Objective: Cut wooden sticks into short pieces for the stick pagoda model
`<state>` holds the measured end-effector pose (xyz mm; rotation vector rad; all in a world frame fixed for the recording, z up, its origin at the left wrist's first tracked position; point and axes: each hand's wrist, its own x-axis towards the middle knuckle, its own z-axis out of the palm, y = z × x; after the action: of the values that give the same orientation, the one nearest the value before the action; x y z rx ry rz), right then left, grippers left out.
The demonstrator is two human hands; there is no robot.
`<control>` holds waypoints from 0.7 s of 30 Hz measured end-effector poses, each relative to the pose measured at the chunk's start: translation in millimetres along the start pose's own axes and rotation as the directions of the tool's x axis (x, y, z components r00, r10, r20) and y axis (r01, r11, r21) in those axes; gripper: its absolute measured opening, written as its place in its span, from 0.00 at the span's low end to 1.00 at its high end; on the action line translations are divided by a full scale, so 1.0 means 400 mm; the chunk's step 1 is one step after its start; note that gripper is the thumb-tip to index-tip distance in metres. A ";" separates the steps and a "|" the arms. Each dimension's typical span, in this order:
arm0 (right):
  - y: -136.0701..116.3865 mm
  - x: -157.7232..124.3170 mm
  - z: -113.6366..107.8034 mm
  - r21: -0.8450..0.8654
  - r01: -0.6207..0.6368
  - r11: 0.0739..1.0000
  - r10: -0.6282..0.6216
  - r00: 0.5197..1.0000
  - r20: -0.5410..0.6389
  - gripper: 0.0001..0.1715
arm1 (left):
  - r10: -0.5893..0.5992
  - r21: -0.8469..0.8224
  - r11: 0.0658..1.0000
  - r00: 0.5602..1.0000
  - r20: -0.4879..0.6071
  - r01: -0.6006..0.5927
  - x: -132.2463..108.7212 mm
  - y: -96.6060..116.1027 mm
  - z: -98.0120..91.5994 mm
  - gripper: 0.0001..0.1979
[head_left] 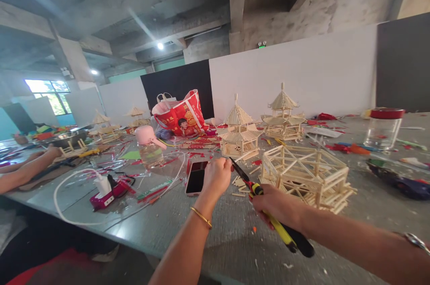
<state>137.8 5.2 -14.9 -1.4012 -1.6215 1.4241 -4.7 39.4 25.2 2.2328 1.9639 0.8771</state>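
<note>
My right hand (275,204) is wrapped round the yellow-and-black handles of long-nose pliers (281,231). Their dark jaws reach up and left to the fingertips of my left hand (217,176). That hand is closed in a pinch; whatever lies between its fingers is too small or hidden to make out. Beside the pliers, on the right, stands an open hexagonal frame of wooden sticks (317,173). Short loose sticks (239,194) lie between my hands. Just behind them is a stick pagoda model (238,130) with a tiered roof, and a phone (196,181) lies left of my left hand.
A second pagoda (284,112) stands at the back. Leftward are a pink-lidded bottle (148,146), a red bag (183,117) and a purple power strip (104,200) with a looping white cable (58,204). A red-lidded jar (384,128) is at right. Another person's arm (30,166) rests far left.
</note>
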 end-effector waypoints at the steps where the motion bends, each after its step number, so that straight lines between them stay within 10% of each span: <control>1: -0.002 0.002 0.005 -0.005 -0.013 1.000 0.013 1.000 -0.017 0.07 | -0.007 0.037 0.999 1.000 0.011 0.007 0.001 0.001 0.003 0.19; 10: -0.015 0.000 0.002 0.125 -0.258 0.958 0.253 0.966 0.054 0.08 | -0.018 0.181 0.983 0.994 0.109 -0.002 0.019 -0.009 0.034 0.17; 21: -0.018 -0.022 -0.025 0.511 -0.276 0.814 0.127 0.943 0.307 0.06 | 0.062 -0.008 0.998 0.998 -0.031 -0.062 0.007 -0.010 0.012 0.14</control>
<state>146.7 1.4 -3.5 -1.0954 -1.0728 2.0723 -6.0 44.4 20.9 2.3010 1.9088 0.9297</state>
